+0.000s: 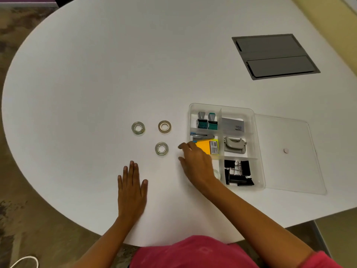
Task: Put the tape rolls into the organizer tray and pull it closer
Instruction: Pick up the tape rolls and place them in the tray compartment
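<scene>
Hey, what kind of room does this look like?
Probably an office or meeting room: a white table with a built-in grey cable hatch, and an organizer tray holding stamps, a hole punch and binder clips.

Three tape rolls sit loose on the white table (96, 84): a clear roll (138, 128) farthest left, a tan roll (164, 126) beside it, and another clear roll (161, 148) closer to the near edge. The left hand (132, 192) lies flat near that edge, empty. The right hand (196, 164) hovers over the organizer tray (258, 151)'s left side, fingers spread, holding nothing. A fourth roll (217, 174) peeks out in the tray's near-left compartment, next to the black binder clips (238, 173).
</scene>
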`<control>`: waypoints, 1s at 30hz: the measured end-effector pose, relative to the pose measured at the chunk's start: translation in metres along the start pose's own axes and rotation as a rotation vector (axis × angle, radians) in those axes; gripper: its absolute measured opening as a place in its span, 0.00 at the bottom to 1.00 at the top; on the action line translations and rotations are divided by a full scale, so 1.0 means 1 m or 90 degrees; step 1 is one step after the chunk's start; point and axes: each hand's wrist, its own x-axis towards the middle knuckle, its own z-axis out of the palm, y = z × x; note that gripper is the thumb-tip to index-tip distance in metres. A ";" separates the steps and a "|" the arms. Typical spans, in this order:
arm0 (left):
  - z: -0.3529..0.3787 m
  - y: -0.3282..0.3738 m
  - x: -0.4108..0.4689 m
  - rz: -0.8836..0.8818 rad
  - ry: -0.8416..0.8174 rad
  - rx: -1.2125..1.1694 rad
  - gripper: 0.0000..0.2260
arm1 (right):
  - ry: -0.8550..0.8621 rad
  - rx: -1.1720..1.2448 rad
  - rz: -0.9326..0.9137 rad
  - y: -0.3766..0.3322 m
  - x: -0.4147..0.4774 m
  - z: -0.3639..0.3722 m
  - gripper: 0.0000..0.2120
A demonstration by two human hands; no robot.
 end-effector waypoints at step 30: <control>0.004 -0.010 0.047 -0.007 0.023 0.114 0.28 | 0.069 0.160 -0.046 0.004 0.027 -0.007 0.25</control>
